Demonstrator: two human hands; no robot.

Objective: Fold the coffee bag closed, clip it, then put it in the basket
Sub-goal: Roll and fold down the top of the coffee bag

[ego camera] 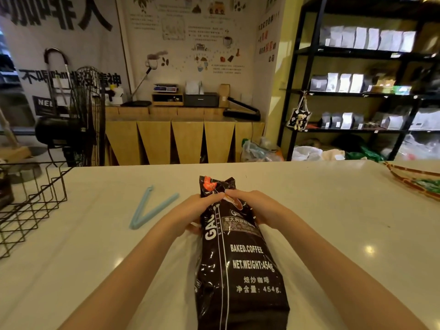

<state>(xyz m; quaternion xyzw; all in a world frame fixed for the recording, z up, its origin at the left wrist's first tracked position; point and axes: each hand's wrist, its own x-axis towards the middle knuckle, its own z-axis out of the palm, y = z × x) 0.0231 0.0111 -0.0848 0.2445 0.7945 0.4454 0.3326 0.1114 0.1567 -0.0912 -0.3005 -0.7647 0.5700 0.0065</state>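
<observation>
Head view: dark coffee bag (240,258) lying lengthwise on the white table (333,234), bottom end nearest the camera, top end pointing away toward the far edge. White print on the face reads BAKED.COFFEE, NET.WEIGHT:454g. Top of bag crumpled, with an orange patch showing at the tip. Left hand (195,210) closed on the bag's left side near the top, fingers curled over the upper face. Right hand (257,208) closed on the right side at the same level, fingertips meeting the left hand's across the neck of the bag. Both forearms bare, coming in from the bottom corners of the frame. Can't tell whether a fold is formed under the fingers. Light blue clip (150,209) on the table left of the bag, lying open in a V, hinge end nearest the camera, apart from both hands. Black wire basket (31,203) at the table's left edge, beyond the clip, well apart from the bag; some dark contents at its far left, too cut off to identify. Woven tray (414,181) with something green in it at the right edge, partly out of frame. Behind the table: black fan (78,115) at left, wooden cabinet (185,136) against the wall, black shelving (357,91) with rows of pale pouches at right.
</observation>
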